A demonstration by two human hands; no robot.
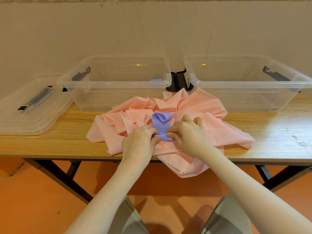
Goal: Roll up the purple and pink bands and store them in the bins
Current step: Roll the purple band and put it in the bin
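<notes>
At the lower centre of the frame, the left hand point(140, 141) and right hand point(185, 132) meet over the table point(50, 144), each grip curled tight and pinching the near, rolled end of the purple band point(161, 123). That smooth, matte, rubbery strip runs away from the fingers and curls into a loose loop at its far end. It lies on the pink bands point(202, 115), thin, crumpled sheets heaped mid-frame and spilling over the wood-grain table's near edge. Beyond stand two clear plastic bins: the left bin point(114, 85), holding a small purple roll point(156, 80), and the right bin point(244, 85). A clear lid point(25, 115) lies at left. No writing is legible.
</notes>
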